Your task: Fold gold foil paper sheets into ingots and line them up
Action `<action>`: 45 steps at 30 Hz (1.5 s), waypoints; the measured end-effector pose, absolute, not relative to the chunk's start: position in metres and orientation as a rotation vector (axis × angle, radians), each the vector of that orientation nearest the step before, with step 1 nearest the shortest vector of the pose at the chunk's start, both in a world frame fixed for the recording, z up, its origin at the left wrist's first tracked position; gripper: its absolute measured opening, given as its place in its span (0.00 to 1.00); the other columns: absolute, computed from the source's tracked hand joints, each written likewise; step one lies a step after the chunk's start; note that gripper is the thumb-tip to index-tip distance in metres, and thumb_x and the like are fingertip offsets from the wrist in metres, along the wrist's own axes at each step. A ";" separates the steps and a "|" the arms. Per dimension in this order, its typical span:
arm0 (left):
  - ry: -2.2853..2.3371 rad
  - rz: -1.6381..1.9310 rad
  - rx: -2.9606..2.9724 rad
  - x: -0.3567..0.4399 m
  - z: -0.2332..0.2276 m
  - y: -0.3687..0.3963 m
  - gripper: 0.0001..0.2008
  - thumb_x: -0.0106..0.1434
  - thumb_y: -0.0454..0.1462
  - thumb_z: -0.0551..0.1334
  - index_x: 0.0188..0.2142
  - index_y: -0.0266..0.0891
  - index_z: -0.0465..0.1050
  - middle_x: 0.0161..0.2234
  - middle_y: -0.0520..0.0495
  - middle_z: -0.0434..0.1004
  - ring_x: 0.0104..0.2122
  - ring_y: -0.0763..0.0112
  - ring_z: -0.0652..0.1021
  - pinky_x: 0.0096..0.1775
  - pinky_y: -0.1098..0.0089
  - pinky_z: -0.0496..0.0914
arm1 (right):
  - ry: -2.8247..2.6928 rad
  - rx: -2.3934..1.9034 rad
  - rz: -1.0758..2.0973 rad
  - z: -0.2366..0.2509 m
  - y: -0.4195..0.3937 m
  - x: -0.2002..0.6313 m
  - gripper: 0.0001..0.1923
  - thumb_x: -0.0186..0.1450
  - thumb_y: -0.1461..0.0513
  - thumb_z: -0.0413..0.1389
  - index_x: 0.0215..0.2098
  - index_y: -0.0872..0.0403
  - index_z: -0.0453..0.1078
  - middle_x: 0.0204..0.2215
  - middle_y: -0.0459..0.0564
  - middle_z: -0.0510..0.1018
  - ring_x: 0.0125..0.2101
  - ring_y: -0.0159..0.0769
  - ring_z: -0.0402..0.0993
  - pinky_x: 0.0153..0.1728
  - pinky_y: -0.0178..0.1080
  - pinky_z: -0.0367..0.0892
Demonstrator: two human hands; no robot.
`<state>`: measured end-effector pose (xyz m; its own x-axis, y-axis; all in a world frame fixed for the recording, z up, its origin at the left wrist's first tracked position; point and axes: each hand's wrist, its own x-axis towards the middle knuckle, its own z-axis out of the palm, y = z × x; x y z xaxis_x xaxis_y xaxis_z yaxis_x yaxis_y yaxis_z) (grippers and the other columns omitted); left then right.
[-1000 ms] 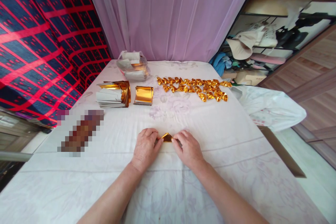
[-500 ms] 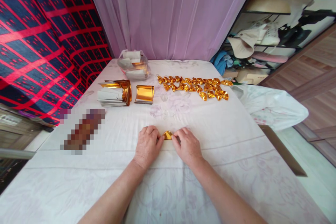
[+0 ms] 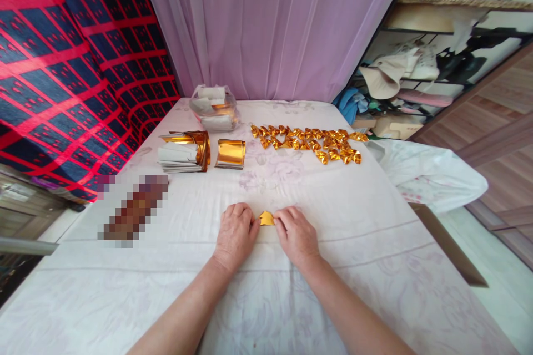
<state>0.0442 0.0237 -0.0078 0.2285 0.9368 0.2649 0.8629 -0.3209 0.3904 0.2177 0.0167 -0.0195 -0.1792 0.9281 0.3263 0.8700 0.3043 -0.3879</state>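
At the far left, near the table's edge, a long brownish thing (image 3: 134,209) is pixelated and cannot be made out. Behind it lies a stack of gold foil sheets (image 3: 185,151), white backs showing, and just beside it a smaller curled gold sheet (image 3: 230,153). Farther back stands a clear plastic container (image 3: 214,107) with white and gold paper pieces in it; its contents are too blurred to tell apart.

Near the middle of the white cloth (image 3: 166,266) the left hand (image 3: 235,234) and the right hand (image 3: 296,235) rest knuckles up, fingers curled down, pinching a small folded gold paper (image 3: 266,218) between them. Only its top shows; the fingertips cover its ends.

Farther back and to the right, many folded gold pieces (image 3: 310,143) lie in rows. A white plastic bag (image 3: 428,177) hangs off the right edge; what it holds cannot be seen.
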 end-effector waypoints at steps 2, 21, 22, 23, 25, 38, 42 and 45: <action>1.726 0.681 2.333 0.044 -0.007 0.023 0.08 0.63 0.36 0.59 0.28 0.41 0.65 0.35 0.45 0.70 0.38 0.60 0.70 0.41 0.58 0.67 | -2.077 -1.592 0.163 -0.020 0.017 0.218 0.07 0.68 0.64 0.50 0.35 0.50 0.70 0.33 0.47 0.73 0.36 0.35 0.69 0.37 0.36 0.62; 1.661 0.811 2.302 0.042 -0.015 0.026 0.03 0.62 0.34 0.59 0.31 0.41 0.67 0.40 0.45 0.71 0.42 0.59 0.71 0.45 0.57 0.68 | -2.086 -1.920 0.134 -0.003 0.040 0.196 0.10 0.62 0.53 0.60 0.29 0.50 0.69 0.29 0.46 0.76 0.31 0.36 0.72 0.28 0.36 0.57; 1.661 0.806 2.299 0.042 -0.015 0.026 0.03 0.62 0.34 0.59 0.31 0.41 0.67 0.40 0.45 0.71 0.42 0.59 0.71 0.45 0.57 0.68 | -2.085 -1.926 0.135 -0.003 0.041 0.195 0.10 0.62 0.53 0.60 0.29 0.50 0.69 0.29 0.46 0.76 0.31 0.36 0.72 0.28 0.36 0.56; 1.660 0.800 2.296 0.042 -0.015 0.026 0.03 0.62 0.34 0.59 0.31 0.41 0.67 0.40 0.45 0.71 0.42 0.59 0.71 0.45 0.57 0.68 | -2.081 -1.933 0.131 -0.003 0.042 0.195 0.10 0.62 0.53 0.60 0.29 0.50 0.69 0.29 0.46 0.76 0.31 0.35 0.72 0.28 0.36 0.56; 1.654 0.791 2.295 0.041 -0.015 0.026 0.03 0.63 0.34 0.59 0.32 0.40 0.67 0.40 0.44 0.71 0.42 0.59 0.71 0.46 0.56 0.67 | -2.070 -1.952 0.116 -0.004 0.043 0.195 0.10 0.62 0.53 0.59 0.28 0.50 0.69 0.28 0.46 0.75 0.30 0.35 0.71 0.27 0.36 0.55; 1.710 0.619 2.309 0.042 -0.010 0.023 0.10 0.66 0.37 0.58 0.44 0.48 0.77 0.47 0.44 0.70 0.48 0.58 0.70 0.49 0.56 0.66 | -2.090 -1.742 0.162 -0.017 0.037 0.210 0.05 0.65 0.60 0.58 0.31 0.51 0.70 0.30 0.46 0.75 0.33 0.35 0.70 0.33 0.34 0.58; 1.707 0.611 2.302 0.043 -0.008 0.023 0.10 0.66 0.36 0.58 0.43 0.48 0.77 0.47 0.45 0.70 0.48 0.59 0.70 0.50 0.57 0.65 | -2.102 -1.613 0.156 -0.024 0.032 0.217 0.04 0.64 0.62 0.58 0.32 0.52 0.69 0.31 0.47 0.74 0.35 0.36 0.70 0.37 0.35 0.61; 1.711 0.620 2.298 0.043 -0.007 0.024 0.10 0.66 0.36 0.58 0.42 0.47 0.77 0.47 0.45 0.70 0.48 0.59 0.70 0.49 0.57 0.65 | -2.118 -1.514 0.179 -0.025 0.028 0.224 0.03 0.64 0.63 0.57 0.32 0.52 0.68 0.31 0.47 0.73 0.36 0.37 0.70 0.39 0.36 0.62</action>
<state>0.0433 0.0236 -0.0067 0.2380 0.9492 0.2059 0.8609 -0.3044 0.4077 0.2239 0.0282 -0.0247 -0.2354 0.9115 0.3372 0.8419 0.3646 -0.3978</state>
